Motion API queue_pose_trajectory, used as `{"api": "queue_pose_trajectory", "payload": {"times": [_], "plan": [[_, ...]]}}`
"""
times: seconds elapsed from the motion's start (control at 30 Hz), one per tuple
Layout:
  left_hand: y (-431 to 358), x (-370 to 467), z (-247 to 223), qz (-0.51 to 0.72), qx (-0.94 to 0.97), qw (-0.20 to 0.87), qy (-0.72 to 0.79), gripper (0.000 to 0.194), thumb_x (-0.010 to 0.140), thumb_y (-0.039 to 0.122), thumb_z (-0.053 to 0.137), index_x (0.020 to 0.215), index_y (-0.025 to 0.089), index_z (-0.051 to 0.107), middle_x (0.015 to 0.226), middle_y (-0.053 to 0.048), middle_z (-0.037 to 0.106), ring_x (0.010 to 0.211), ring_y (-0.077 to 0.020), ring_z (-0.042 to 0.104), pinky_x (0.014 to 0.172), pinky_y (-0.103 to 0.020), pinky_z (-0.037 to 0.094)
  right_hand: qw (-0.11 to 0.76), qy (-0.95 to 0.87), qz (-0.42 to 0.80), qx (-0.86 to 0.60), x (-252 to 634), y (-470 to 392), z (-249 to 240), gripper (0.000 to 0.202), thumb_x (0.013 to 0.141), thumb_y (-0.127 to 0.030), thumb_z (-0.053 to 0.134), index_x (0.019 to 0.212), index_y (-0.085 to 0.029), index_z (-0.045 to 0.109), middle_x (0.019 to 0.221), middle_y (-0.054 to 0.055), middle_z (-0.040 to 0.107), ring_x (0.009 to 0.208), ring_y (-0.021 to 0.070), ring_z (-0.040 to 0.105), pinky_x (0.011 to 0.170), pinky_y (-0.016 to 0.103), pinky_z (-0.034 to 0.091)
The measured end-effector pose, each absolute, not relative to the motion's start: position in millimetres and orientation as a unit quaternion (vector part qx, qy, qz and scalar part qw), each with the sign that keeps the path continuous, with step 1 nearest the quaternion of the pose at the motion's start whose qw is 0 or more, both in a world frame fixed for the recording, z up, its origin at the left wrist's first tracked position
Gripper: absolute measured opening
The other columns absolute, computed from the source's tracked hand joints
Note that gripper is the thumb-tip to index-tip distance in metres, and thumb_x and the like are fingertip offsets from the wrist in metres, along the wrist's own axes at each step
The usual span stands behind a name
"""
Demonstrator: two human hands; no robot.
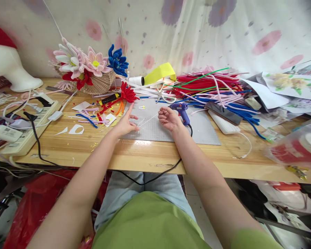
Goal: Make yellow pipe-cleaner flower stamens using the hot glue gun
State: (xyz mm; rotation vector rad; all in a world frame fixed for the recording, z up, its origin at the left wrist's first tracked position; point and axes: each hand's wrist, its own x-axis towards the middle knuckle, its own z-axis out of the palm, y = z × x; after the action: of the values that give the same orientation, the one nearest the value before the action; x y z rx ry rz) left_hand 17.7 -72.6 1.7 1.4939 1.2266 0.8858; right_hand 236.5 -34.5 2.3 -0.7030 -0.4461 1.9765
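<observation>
A thin white strand (150, 119) runs between my hands above the grey mat (155, 134). The fingers of my left hand (125, 123) are spread, and the strand ends by its fingertips. My right hand (169, 118) has its fingers curled in a pinch on the other end of the strand. Just right of that hand lies a purple glue gun (182, 112), its black cord hanging over the table edge. Beyond my left hand is a red fuzzy flower (128, 93). Small yellow and white bits (142, 108) rest on the mat.
Scissors (160, 94) lie behind the mat, near piled red pipe cleaners (209, 83). A basket (100, 84) of fuzzy flowers stands back left. A power strip (28, 131) is far left, a phone (224, 112) right, and a plastic-covered cup (298, 148) far right.
</observation>
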Motion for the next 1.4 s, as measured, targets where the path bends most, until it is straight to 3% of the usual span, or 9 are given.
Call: {"api": "queue_pose_trajectory", "payload": {"times": [0.23, 0.37, 0.5, 0.63, 0.8, 0.9, 1.1, 1.4], "plan": [[-70, -32, 38, 0.129, 0.763, 0.271, 0.572, 0.106, 0.058, 0.005, 0.065, 0.145, 0.035, 0.012, 0.113, -0.005, 0.054, 0.059, -0.0041, 0.055, 0.062, -0.021, 0.043, 0.545, -0.144, 0.775, -0.285, 243, -30, -3, 0.016, 0.082, -0.027, 0.055, 0.072, -0.016, 0.048, 0.050, -0.009, 0.040, 0.034, -0.0008, 0.027, 0.029, 0.010, 0.014], [-73, -40, 49, 0.083, 0.782, 0.205, 0.583, 0.102, 0.059, 0.007, 0.062, 0.145, 0.033, 0.015, 0.110, -0.002, 0.056, 0.064, -0.0066, 0.057, 0.063, -0.020, 0.041, 0.558, -0.183, 0.742, -0.324, 237, -29, -7, 0.013, 0.082, -0.026, 0.055, 0.075, -0.014, 0.054, 0.049, -0.009, 0.039, 0.035, -0.0009, 0.027, 0.030, 0.011, 0.015], [-75, -39, 49, 0.067, 0.763, 0.278, 0.580, 0.104, 0.058, 0.009, 0.062, 0.146, 0.032, 0.011, 0.110, -0.004, 0.056, 0.060, -0.0072, 0.058, 0.057, -0.020, 0.041, 0.596, -0.293, 0.604, -0.440, 230, -28, -14, 0.012, 0.079, -0.021, 0.057, 0.069, -0.014, 0.057, 0.049, -0.008, 0.041, 0.037, 0.0001, 0.033, 0.032, 0.012, 0.021], [-74, -40, 45, 0.067, 0.723, 0.392, 0.564, 0.105, 0.056, 0.012, 0.065, 0.146, 0.031, 0.014, 0.116, -0.009, 0.055, 0.058, -0.0080, 0.059, 0.054, -0.022, 0.043, 0.615, -0.346, 0.501, -0.501, 229, -25, -20, 0.013, 0.076, -0.026, 0.059, 0.067, -0.016, 0.059, 0.051, -0.007, 0.046, 0.041, 0.0018, 0.040, 0.037, 0.014, 0.030], [-64, -47, 38, 0.066, 0.668, 0.521, 0.527, 0.105, 0.051, 0.012, 0.071, 0.144, 0.025, 0.025, 0.098, -0.009, 0.068, 0.061, -0.0124, 0.062, 0.061, -0.025, 0.046, 0.619, -0.302, 0.575, -0.442, 230, -25, -17, 0.011, 0.074, -0.028, 0.062, 0.076, -0.016, 0.062, 0.058, -0.005, 0.053, 0.044, 0.0012, 0.043, 0.040, 0.013, 0.033], [-58, -50, 35, 0.025, 0.640, 0.572, 0.512, 0.094, 0.050, 0.016, 0.074, 0.137, 0.025, 0.040, 0.081, -0.006, 0.072, 0.066, -0.0157, 0.064, 0.066, -0.028, 0.047, 0.615, -0.267, 0.628, -0.395, 228, -26, -14, 0.012, 0.073, -0.028, 0.065, 0.075, -0.017, 0.062, 0.055, -0.006, 0.051, 0.043, 0.0002, 0.041, 0.039, 0.012, 0.031], [-51, -50, 39, -0.029, 0.619, 0.563, 0.547, 0.066, 0.045, 0.019, 0.078, 0.109, 0.025, 0.066, 0.074, -0.005, 0.072, 0.066, -0.0172, 0.064, 0.068, -0.030, 0.047, 0.603, -0.238, 0.672, -0.358, 227, -25, -14, 0.016, 0.071, -0.026, 0.070, 0.073, -0.016, 0.058, 0.053, -0.008, 0.047, 0.040, -0.0014, 0.036, 0.035, 0.010, 0.028], [-45, -51, 49, -0.017, 0.597, 0.558, 0.576, 0.055, 0.043, 0.024, 0.081, 0.097, 0.024, 0.071, 0.076, -0.005, 0.072, 0.077, -0.0200, 0.066, 0.076, -0.034, 0.048, 0.610, -0.203, 0.682, -0.349, 229, -26, -11, 0.014, 0.071, -0.024, 0.068, 0.077, -0.017, 0.058, 0.055, -0.008, 0.053, 0.043, 0.0000, 0.045, 0.037, 0.009, 0.035]]}}
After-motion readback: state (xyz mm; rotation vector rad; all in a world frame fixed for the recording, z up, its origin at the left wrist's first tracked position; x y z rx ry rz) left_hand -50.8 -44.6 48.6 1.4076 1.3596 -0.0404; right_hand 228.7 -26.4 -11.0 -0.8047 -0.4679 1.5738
